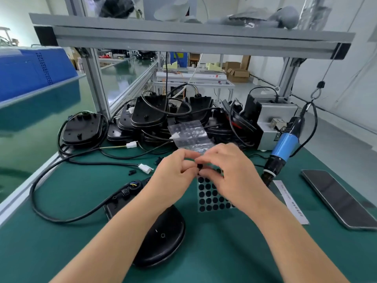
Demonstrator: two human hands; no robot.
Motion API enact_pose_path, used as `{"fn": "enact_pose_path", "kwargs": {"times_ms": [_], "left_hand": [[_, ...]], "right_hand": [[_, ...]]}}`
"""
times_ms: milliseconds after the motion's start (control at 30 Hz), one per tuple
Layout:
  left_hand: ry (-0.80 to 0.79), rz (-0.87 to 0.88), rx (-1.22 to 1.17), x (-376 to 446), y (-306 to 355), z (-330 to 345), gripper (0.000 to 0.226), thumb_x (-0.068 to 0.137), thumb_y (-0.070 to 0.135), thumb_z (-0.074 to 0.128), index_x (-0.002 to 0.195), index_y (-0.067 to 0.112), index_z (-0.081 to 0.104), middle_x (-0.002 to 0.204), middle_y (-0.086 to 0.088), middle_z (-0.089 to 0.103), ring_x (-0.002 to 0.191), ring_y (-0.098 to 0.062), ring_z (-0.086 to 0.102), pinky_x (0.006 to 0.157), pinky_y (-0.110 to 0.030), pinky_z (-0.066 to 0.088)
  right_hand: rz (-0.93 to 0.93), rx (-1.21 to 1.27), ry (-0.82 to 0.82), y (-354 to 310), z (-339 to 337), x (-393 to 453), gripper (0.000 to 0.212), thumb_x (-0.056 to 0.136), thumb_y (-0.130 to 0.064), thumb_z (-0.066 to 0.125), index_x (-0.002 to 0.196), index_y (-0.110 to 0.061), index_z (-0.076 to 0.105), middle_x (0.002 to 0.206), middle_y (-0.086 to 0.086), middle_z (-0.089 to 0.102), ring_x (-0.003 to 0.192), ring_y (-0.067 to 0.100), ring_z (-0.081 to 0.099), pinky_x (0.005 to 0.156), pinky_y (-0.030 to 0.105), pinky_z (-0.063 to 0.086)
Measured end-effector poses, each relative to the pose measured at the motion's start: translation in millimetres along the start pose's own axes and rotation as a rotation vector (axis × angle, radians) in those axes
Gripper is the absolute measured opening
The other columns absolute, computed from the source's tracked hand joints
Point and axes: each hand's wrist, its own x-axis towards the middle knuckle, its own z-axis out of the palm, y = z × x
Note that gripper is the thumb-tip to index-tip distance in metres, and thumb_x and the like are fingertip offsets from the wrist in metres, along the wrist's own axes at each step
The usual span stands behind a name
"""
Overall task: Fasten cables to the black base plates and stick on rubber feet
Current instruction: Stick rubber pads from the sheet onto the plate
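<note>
Right, rubber-feet step is in hand. Both hands are up over the sheet of rubber feet (212,198), a clear backing with rows of round black pads, its lower part lying on the green worktop (224,252), its emptied upper part curling up behind the fingers. Left hand (173,176) is curled, fingertips pinching at the top edge of the sheet. Right hand (228,170) is pinching too, and one black foot (200,166) sits between the two sets of fingertips. Looks like it's being peeled off, though I can't tell whether it's fully free of the backing.

Target is the black base plate (163,237) just under the left forearm, dome-side up, with its cable (67,218) already fitted at the far end and looping off left across the worktop. Judgement: cable fastening on this one is done, feet are what's left.

Next move needs the foot lifted clean without folding its sticky face, then carried down to the plate and pressed onto its seat. Which seats are still bare I can't see from here.

Containers: none really holding parts. More base plates with cables (163,117) are stacked loose at the back. Blue-bodied electric screwdriver (285,148) hangs at right, next to a grey metal box (271,123); its contents aren't visible. Phone (338,199) lies flat far right.
</note>
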Motion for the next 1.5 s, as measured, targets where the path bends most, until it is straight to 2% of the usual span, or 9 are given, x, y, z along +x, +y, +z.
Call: {"fn": "enact_pose_path", "kwargs": {"times_ms": [167, 333, 433, 667, 867, 1167, 1300, 1367, 1500], "left_hand": [[-0.025, 0.093, 0.067, -4, 3, 1, 0.033, 0.094, 0.006, 0.051, 0.122, 0.024, 0.048, 0.073, 0.015, 0.071, 0.058, 0.003, 0.055, 0.061, -0.006, 0.04], [-0.023, 0.14, 0.112, -8, 1, 4, 0.036, 0.094, 0.004, 0.049, 0.121, 0.028, 0.047, 0.081, 0.023, 0.07, 0.072, 0.01, 0.058, 0.068, -0.002, 0.037], [-0.016, 0.148, 0.114, -9, -1, 7, 0.032, 0.094, 0.003, 0.05, 0.118, 0.024, 0.05, 0.081, 0.022, 0.071, 0.067, 0.015, 0.055, 0.064, 0.0, 0.036], [0.008, 0.117, 0.106, -10, -4, 8, 0.024, 0.091, 0.005, 0.053, 0.097, 0.027, 0.062, 0.079, 0.024, 0.068, 0.078, 0.011, 0.058, 0.065, -0.001, 0.038], [-0.033, 0.092, 0.086, -11, -6, 7, 0.021, 0.092, 0.006, 0.055, 0.098, 0.026, 0.061, 0.082, 0.026, 0.07, 0.084, 0.012, 0.061, 0.07, -0.001, 0.04], [-0.077, 0.039, 0.093, -12, -7, 7, 0.018, 0.093, 0.01, 0.055, 0.1, 0.026, 0.061, 0.084, 0.021, 0.071, 0.081, 0.009, 0.061, 0.067, -0.004, 0.042], [-0.153, -0.001, 0.161, -13, -10, 8, 0.014, 0.094, 0.013, 0.054, 0.101, 0.024, 0.057, 0.088, 0.026, 0.071, 0.081, 0.011, 0.06, 0.066, -0.003, 0.04], [-0.233, -0.016, 0.257, -14, -12, 8, 0.008, 0.094, 0.025, 0.055, 0.102, 0.025, 0.057, 0.092, 0.021, 0.072, 0.083, 0.009, 0.058, 0.068, -0.006, 0.039], [-0.281, -0.017, 0.5, -13, -14, 13, 0.019, 0.093, 0.04, 0.053, 0.095, 0.026, 0.066, 0.092, 0.009, 0.069, 0.092, -0.011, 0.059, 0.09, -0.03, 0.042]], "right_hand": [[0.099, 0.055, -0.002, -3, 3, -1, 0.017, 0.083, -0.018, 0.074, 0.099, -0.02, 0.073, 0.091, -0.008, 0.062, 0.093, 0.011, 0.057, 0.082, 0.031, 0.048], [0.163, 0.071, 0.016, -7, 2, -1, 0.011, 0.081, -0.017, 0.076, 0.09, -0.02, 0.072, 0.085, -0.01, 0.06, 0.086, 0.008, 0.057, 0.077, 0.027, 0.049], [0.173, 0.042, 0.044, -8, 3, -3, 0.011, 0.078, -0.015, 0.079, 0.085, -0.021, 0.072, 0.081, -0.013, 0.059, 0.08, 0.006, 0.055, 0.073, 0.022, 0.047], [0.211, 0.046, 0.098, -11, 7, -7, 0.016, 0.072, -0.01, 0.083, 0.073, -0.019, 0.07, 0.074, -0.012, 0.062, 0.072, 0.007, 0.058, 0.066, 0.03, 0.05], [0.263, 0.126, 0.039, -10, 3, -12, 0.017, 0.076, -0.013, 0.08, 0.074, -0.024, 0.068, 0.075, -0.016, 0.062, 0.077, 0.001, 0.059, 0.072, 0.016, 0.047], [0.219, 0.033, -0.073, -10, -4, -17, 0.012, 0.085, -0.015, 0.072, 0.08, -0.024, 0.067, 0.08, -0.015, 0.062, 0.076, 0.003, 0.058, 0.071, 0.018, 0.045], [0.314, 0.276, 0.021, -7, -9, -20, 0.02, 0.085, -0.01, 0.069, 0.076, -0.028, 0.066, 0.075, -0.015, 0.066, 0.073, 0.002, 0.062, 0.065, 0.011, 0.046], [0.406, 0.422, 0.045, -3, -12, -17, 0.021, 0.084, -0.012, 0.069, 0.072, -0.029, 0.068, 0.071, -0.015, 0.068, 0.066, 0.004, 0.065, 0.063, 0.012, 0.049], [0.63, 0.537, 0.003, 6, -4, -16, 0.018, 0.085, -0.014, 0.07, 0.071, -0.025, 0.072, 0.066, -0.01, 0.069, 0.06, 0.008, 0.066, 0.07, 0.03, 0.057]]}}
